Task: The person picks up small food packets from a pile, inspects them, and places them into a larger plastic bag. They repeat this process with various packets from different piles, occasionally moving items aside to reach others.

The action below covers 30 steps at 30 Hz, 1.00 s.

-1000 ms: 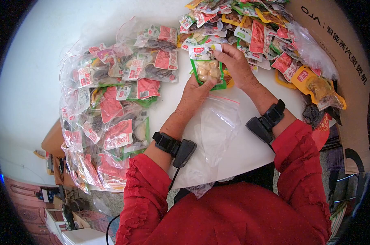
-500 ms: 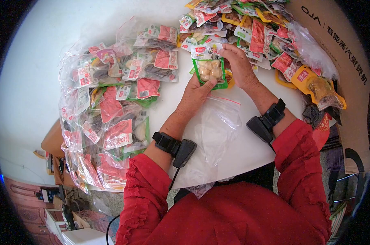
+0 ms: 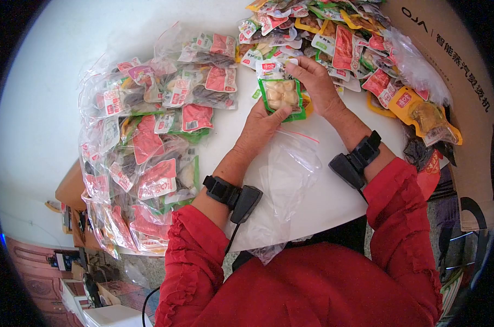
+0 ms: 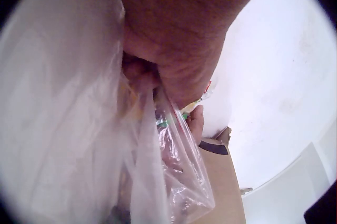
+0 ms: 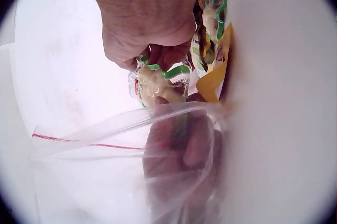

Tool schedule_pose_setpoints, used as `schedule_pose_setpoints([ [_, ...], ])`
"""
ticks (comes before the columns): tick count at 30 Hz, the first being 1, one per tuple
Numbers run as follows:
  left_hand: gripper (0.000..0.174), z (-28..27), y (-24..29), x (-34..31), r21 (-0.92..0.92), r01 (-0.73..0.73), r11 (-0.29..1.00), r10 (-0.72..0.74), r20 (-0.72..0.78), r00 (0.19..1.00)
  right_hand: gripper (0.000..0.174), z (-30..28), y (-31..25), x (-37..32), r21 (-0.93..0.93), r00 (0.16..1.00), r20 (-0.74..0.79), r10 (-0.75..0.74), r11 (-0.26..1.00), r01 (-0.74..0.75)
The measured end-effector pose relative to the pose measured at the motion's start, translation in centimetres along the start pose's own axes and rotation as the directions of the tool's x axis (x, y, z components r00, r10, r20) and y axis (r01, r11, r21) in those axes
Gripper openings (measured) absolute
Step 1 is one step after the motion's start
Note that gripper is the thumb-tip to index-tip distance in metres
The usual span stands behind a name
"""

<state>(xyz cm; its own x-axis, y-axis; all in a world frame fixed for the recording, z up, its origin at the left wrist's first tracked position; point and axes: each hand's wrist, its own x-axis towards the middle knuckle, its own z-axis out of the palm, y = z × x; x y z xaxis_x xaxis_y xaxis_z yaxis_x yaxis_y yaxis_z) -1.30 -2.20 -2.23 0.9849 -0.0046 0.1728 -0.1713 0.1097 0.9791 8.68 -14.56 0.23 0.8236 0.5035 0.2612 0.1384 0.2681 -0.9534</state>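
Both hands hold a small food packet (image 3: pixel 282 95) with a green border, a white top and pale round pieces behind a clear window. My left hand (image 3: pixel 259 125) grips its lower edge, thumb across the front. At the packet's upper right corner, my right hand (image 3: pixel 317 90) pinches with thumb and fingers. A clear zip bag (image 3: pixel 290 166) with a red line lies spread below the left hand. Through that bag's plastic (image 5: pixel 95 171), the left hand (image 5: pixel 176 153) shows blurred in the right wrist view. Clear plastic (image 4: pixel 184 182) also hides much of the left fingers in the left wrist view.
Filled clear bags of packets (image 3: pixel 149 136) cover the table's left side. A heap of loose packets (image 3: pixel 334 43) lies at the back right, a yellow-edged packet (image 3: pixel 424 117) at its near end. Along the right stands a cardboard box (image 3: pixel 459 71).
The packet has shifted slightly down and to the right, turning a little. My right hand has moved its fingers at the top corner; the left keeps its grip.
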Motion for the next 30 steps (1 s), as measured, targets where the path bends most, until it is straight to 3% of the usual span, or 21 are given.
schedule_pose_setpoints([
  [2,0.040,0.07,-0.13,-0.03,-0.021,-0.013,1.000,0.013,-0.004,1.000,0.021,0.02,0.21,0.06,-0.007,0.997,0.017,-0.073,0.997,0.073],
  [12,0.038,0.04,-0.18,-0.01,-0.014,-0.028,0.999,0.028,0.000,1.000,0.019,0.46,-0.23,-0.33,0.145,0.996,-0.087,-0.006,0.989,0.018],
  [18,0.037,0.10,-0.06,-0.08,0.002,-0.024,1.000,0.024,0.004,1.000,0.022,0.02,-0.52,-0.32,0.045,0.997,-0.061,0.038,0.998,-0.035],
  [20,0.037,0.01,-0.18,-0.11,0.064,-0.004,0.998,0.005,-0.013,1.000,0.024,0.04,-0.07,0.02,-0.042,0.988,0.025,-0.150,0.988,0.151],
  [23,0.038,-0.03,-0.19,-0.21,0.141,0.018,0.990,-0.015,-0.020,1.000,0.026,0.14,0.27,0.12,-0.067,0.986,0.029,-0.164,0.984,0.166],
  [26,0.037,0.20,0.10,-0.41,0.160,0.021,0.987,-0.021,-0.006,1.000,0.025,0.06,-0.08,-0.19,0.018,0.998,0.031,-0.060,0.998,0.059],
  [30,0.036,0.45,0.45,-0.50,0.137,0.019,0.990,-0.020,0.007,1.000,0.023,-0.22,0.32,0.06,-0.021,0.996,0.018,-0.086,0.996,0.086],
])
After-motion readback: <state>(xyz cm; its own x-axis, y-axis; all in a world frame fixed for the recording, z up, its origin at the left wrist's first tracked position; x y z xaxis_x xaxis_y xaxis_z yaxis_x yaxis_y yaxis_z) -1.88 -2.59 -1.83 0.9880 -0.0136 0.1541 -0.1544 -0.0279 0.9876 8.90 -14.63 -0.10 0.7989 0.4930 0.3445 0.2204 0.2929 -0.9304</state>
